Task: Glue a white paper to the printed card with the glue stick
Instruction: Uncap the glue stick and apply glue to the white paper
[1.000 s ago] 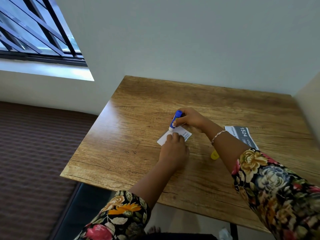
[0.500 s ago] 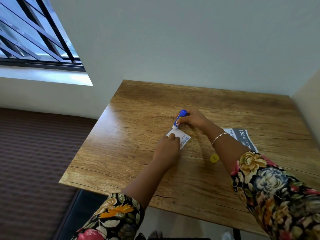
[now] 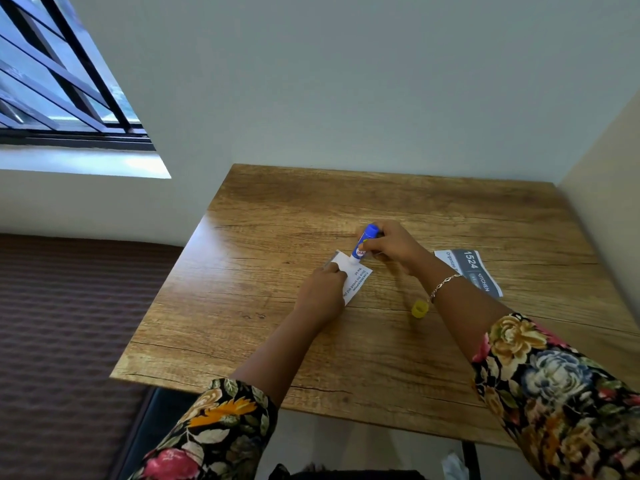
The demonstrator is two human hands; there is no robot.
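**Glue stick on the paper, mid-table**

Nearest the bottom edge you get two floral sleeves [image 3: 221, 431] coming in over the wooden table [image 3: 277, 341]. A bit further up, right of centre, the yellow cap [image 3: 419, 309] sits alone on the wood. The left hand [image 3: 323, 294] lies flat, pressing down the white paper [image 3: 356, 277], which has small print on it. Just past that, the right hand [image 3: 393, 245] is clenched around the blue glue stick [image 3: 363, 245], tilted, tip touching the paper. Over at the right, half hidden by the wrist with the bracelet [image 3: 445, 284], lies the printed card [image 3: 476, 268] reading 1524. Window [image 3: 52, 81] in the upper left.
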